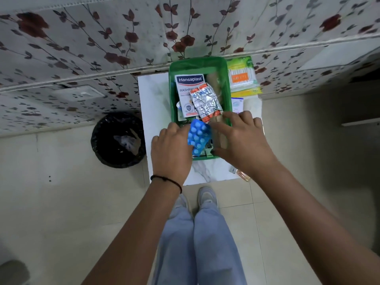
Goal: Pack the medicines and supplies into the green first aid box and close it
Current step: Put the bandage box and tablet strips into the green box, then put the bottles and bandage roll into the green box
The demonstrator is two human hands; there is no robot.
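The green first aid box point(173, 95) stands open on a small white marble table point(153, 103). Inside lie a Hansaplast pack point(186, 84), a silver and orange tablet strip point(205, 101) and other packets. My left hand point(170, 149) holds a blue blister strip point(198, 138) over the box's near end. My right hand point(240, 140) presses on a brown roll point(220, 134) inside the box, fingers spread over the near right rim.
A cotton swab pack point(243, 77) and a small white and blue box point(236, 104) lie on the table right of the green box. Small items point(240, 173) sit at the table's near right corner. A black bin point(119, 139) stands on the floor at left. A flowered wall is behind.
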